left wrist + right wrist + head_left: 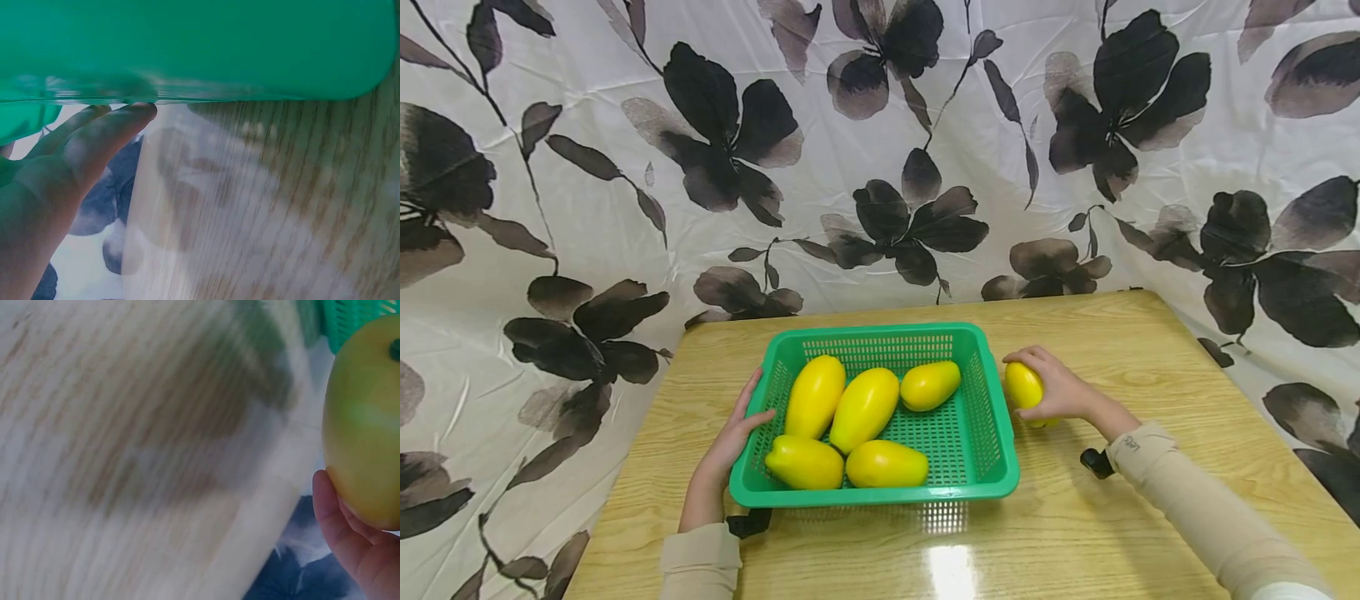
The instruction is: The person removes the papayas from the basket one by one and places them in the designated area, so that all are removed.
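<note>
In the head view a green plastic basket (pixel 872 497) stands on the table with several yellow mangoes (pixel 865 410) inside. My left hand (pixel 730 442) rests against its left side, thumb across the rim and fingers extended along the outside. The left wrist view shows those fingertips (pixel 144 112) touching the basket wall (pixel 200 50). To the right of the basket my right hand (pixel 1056 387) holds another yellow mango (pixel 1022 385) between thumb and fingers. Seen from the right wrist, this mango (pixel 365 425) has a greenish tinge and a dark green stem spot; fingers touch its lower side.
The wooden table (pixel 1097 333) extends to both sides of the basket. Behind it hangs a white cloth (pixel 820 167) with dark flowers. Inside the basket, the bare mesh floor (pixel 958 433) shows at the right.
</note>
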A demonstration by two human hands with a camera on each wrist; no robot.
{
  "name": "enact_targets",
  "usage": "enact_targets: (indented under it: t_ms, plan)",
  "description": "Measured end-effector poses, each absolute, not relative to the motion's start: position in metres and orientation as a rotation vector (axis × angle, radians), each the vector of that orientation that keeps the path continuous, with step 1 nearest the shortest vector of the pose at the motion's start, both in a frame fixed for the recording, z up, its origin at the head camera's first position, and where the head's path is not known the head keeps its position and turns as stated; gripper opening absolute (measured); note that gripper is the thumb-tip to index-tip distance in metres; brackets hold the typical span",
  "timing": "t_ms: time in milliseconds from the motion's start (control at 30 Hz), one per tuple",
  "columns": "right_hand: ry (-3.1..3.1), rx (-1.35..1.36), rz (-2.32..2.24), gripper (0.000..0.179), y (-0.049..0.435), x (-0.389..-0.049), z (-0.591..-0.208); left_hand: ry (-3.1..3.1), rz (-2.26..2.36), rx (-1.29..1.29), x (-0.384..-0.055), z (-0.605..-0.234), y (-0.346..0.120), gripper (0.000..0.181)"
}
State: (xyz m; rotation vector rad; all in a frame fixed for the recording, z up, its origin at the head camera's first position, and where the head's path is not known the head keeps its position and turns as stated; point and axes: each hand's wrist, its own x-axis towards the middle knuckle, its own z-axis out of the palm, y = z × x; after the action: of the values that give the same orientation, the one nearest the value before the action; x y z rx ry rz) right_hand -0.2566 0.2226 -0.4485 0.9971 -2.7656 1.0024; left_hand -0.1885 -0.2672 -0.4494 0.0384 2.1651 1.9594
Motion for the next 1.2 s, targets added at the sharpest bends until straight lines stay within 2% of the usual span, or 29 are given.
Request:
enact_targets:
  t_ms: [1200]
  plan:
    - [-2.914,0.940,0.984,0.083,0.220,-0.256,-0.478,2.143,1.972,-0.009,-0.187,-0.449,-0.266,0.070]
